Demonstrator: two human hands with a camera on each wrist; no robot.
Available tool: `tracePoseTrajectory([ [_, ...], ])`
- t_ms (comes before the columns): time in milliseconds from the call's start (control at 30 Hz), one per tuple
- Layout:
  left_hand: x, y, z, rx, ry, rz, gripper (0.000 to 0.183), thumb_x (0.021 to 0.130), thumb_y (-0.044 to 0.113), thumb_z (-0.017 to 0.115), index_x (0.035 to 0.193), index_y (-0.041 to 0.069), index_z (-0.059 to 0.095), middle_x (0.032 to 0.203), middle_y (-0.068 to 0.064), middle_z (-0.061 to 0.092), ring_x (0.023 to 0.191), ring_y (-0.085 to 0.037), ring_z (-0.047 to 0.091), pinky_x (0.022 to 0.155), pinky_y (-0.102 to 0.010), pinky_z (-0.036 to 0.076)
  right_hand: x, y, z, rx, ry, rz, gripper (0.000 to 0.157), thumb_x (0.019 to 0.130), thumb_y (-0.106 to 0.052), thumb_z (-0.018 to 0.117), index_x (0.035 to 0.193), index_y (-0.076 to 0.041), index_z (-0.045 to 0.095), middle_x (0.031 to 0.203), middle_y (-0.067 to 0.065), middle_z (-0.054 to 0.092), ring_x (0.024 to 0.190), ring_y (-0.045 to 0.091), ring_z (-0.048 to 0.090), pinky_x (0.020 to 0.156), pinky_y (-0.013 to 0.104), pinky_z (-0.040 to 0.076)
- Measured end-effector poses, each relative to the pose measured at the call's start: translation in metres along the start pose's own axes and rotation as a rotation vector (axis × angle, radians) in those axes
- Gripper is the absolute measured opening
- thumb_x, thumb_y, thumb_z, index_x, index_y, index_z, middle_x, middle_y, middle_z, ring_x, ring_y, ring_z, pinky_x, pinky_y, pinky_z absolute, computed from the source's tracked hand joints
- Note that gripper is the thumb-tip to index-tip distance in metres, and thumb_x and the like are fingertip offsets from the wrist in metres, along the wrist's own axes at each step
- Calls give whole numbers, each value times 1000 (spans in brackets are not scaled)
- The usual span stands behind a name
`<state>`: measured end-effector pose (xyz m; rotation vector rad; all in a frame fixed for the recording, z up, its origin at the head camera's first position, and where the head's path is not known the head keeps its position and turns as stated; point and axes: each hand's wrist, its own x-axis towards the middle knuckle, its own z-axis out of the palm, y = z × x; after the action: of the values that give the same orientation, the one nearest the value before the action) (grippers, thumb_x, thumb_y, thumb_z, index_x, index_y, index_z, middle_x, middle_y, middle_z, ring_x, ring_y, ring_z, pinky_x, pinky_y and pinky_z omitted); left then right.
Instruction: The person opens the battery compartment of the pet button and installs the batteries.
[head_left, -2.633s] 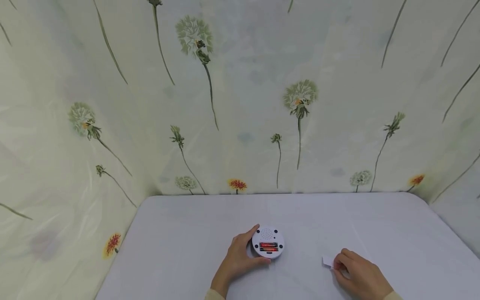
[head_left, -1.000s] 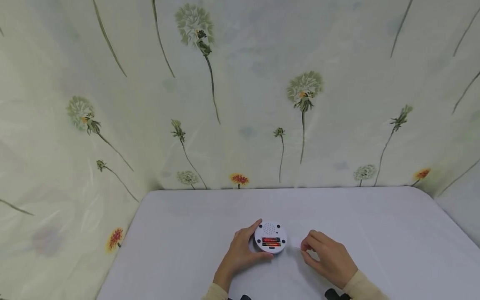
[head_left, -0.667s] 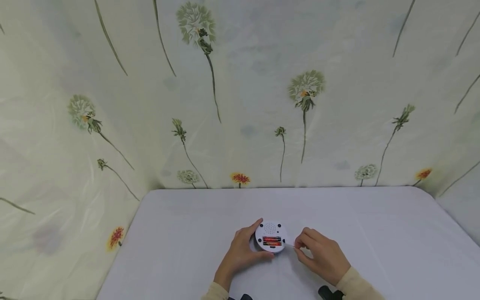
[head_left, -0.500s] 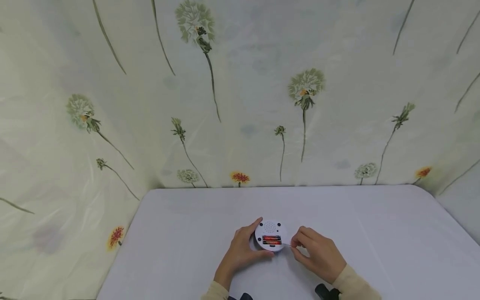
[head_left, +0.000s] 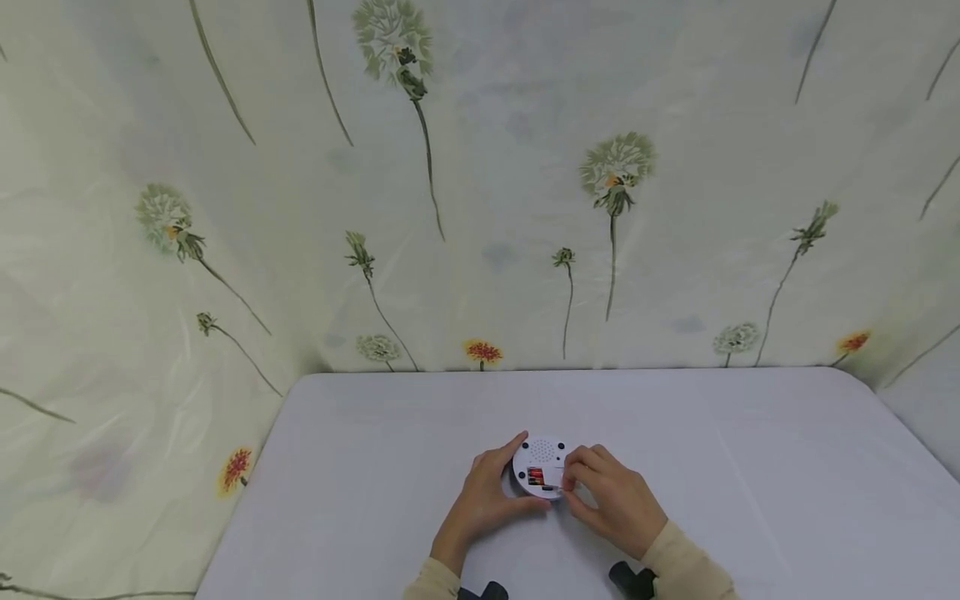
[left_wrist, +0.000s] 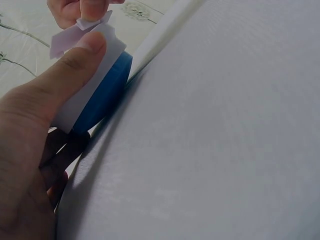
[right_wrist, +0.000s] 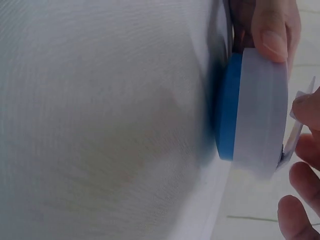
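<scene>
A round white device [head_left: 542, 451] with speaker holes, small dark feet and an uncovered battery compartment faces up on the table. Its other side is a blue layer [right_wrist: 229, 107], which the right wrist view shows against the cloth. My left hand [head_left: 483, 500] holds it by the rim from the left, thumb at the near edge. Red batteries [head_left: 535, 476] lie in the compartment, their right part hidden. Between thumb and fingers, my right hand [head_left: 617, 504] pinches a small white battery cover [right_wrist: 295, 142]. That cover is tilted over the compartment's right side, one end at the device's face.
White cloth spreads over the table [head_left: 375, 467]. Behind it hangs a curtain [head_left: 495, 183] printed with dandelions. Black wrist gear [head_left: 632, 579] shows below the right sleeve, and another dark piece [head_left: 492, 592] below the left.
My right hand has brought the white cover leftward from the table's right side to the device, now partly hiding the batteries. My left hand keeps its hold; the head view has tilted slightly down.
</scene>
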<state>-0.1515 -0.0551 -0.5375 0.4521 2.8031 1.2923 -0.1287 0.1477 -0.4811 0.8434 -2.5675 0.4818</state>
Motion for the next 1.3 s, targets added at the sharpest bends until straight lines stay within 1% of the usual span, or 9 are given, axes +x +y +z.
tracePoseTrajectory([
  [100,1,-1,0,5,3,13,95,54,70,64,135,42,26,132,17,43,117,-13,40,96,-40,37,0,-1,1,-9,-1,-12,20,66,-21,73,73,-27,54,90,-17,54,85,-1,45,58,16,46],
  [200,1,-2,0,7,11,24,94,54,70,64,136,41,26,132,17,43,117,-13,41,96,-40,37,2,-1,3,-9,23,-45,21,65,-20,73,73,-26,54,91,-16,56,86,-1,47,60,17,47],
  [367,0,-2,0,7,24,41,93,54,70,63,135,41,26,130,16,45,115,-13,41,95,-39,37,4,-2,7,-8,34,-68,21,64,-19,72,73,-25,53,90,-16,55,84,-1,47,58,16,45],
  [500,0,-3,0,12,23,40,94,54,71,62,135,41,26,130,16,45,115,-13,41,95,-39,37,6,-4,8,-3,11,-53,21,65,-19,71,73,-26,53,89,-17,53,82,-2,45,56,14,43],
  [700,0,-3,0,1,18,30,94,54,72,62,135,42,25,131,16,43,117,-13,40,95,-40,37,9,-8,9,-2,-18,-30,19,67,-20,70,73,-27,53,88,-18,53,81,-2,45,56,16,44],
  [1067,1,-4,-1,-3,22,52,93,55,73,60,135,41,26,132,18,42,115,-11,41,95,-39,37,13,-12,12,-18,6,-23,18,68,-20,70,73,-25,53,86,-16,53,80,-1,46,57,17,45],
  [1300,1,-5,0,-4,15,48,93,55,73,60,135,42,25,132,19,41,116,-11,40,96,-39,36,12,-14,13,-19,-19,35,19,68,-21,70,72,-27,52,86,-17,51,79,-1,43,55,16,44],
])
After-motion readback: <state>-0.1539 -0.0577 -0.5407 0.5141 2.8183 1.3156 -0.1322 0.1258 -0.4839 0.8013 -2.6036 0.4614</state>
